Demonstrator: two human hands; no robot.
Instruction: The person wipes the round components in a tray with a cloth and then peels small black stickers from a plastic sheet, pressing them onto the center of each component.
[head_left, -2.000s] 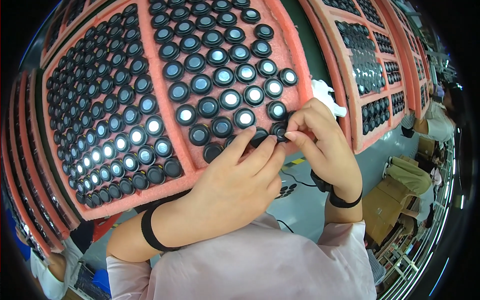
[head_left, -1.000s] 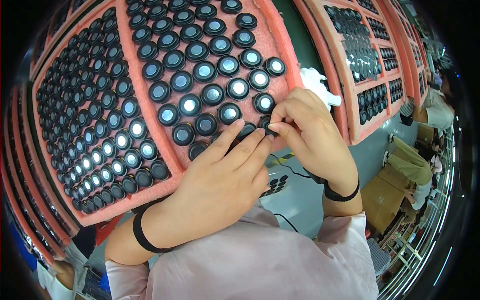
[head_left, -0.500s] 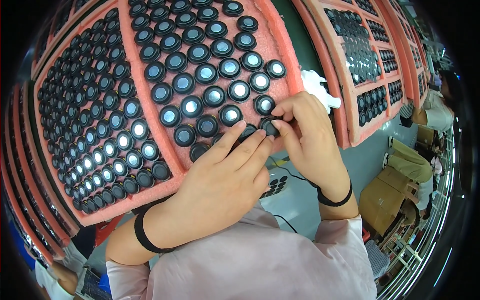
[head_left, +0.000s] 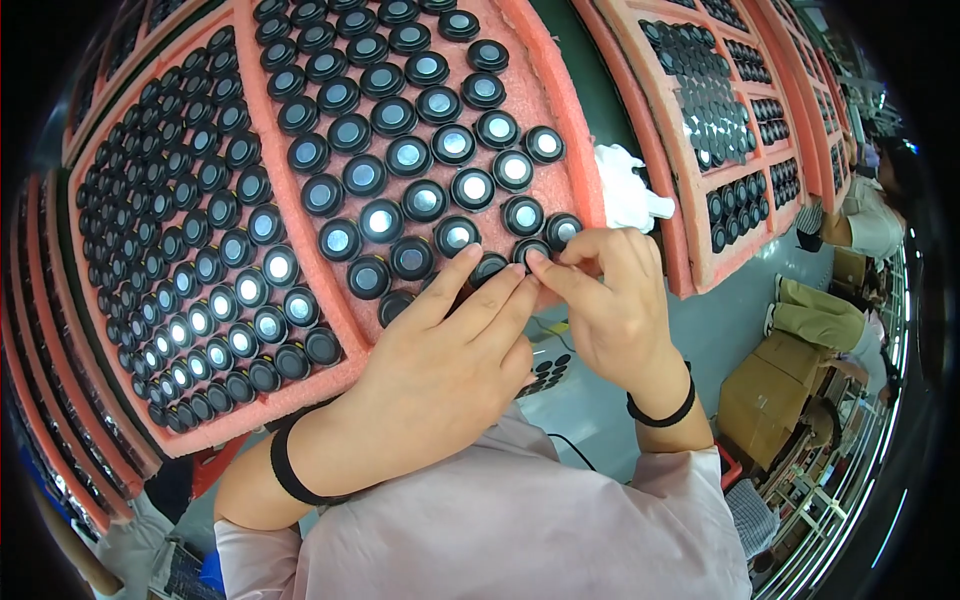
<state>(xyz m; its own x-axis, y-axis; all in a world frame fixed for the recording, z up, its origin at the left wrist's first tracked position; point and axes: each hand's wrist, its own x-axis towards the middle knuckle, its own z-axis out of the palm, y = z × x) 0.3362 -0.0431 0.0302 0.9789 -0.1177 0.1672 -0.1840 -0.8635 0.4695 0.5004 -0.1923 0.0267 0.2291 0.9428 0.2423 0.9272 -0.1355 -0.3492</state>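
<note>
Head view: left hand [head_left: 445, 360] lies palm down over the near edge of a pink foam tray [head_left: 575, 130], fingers extended and loosely spread, index fingertip touching a black round part [head_left: 490, 268] in the bottom row; it grips nothing that can be seen. Right hand [head_left: 610, 305] sits just beside it, fingers curled, thumb and forefinger pinched at another black round part [head_left: 530, 250] at the tray's lower right corner; whether the part is actually lifted or still seated in its pocket cannot be told, since the fingertips cover most of it. Both parts are flat discs with no long axis; the neighbouring discs lie face up, shiny centre toward the camera, and these two appear to lie likewise. Each wrist carries a black band. The tray's rows run diagonally up and left. A second foam tray [head_left: 130, 420] of smaller black discs lies just left, its lower edge cut off by the lens rim. A white cloth [head_left: 625, 190] lies in the gap to the right, beside a third tray [head_left: 690, 250]. Under the hands, a small dark cluster [head_left: 548, 372] on the green table [head_left: 740, 320] is largely hidden. Cardboard boxes [head_left: 770, 400] stand far right, blurred.
</note>
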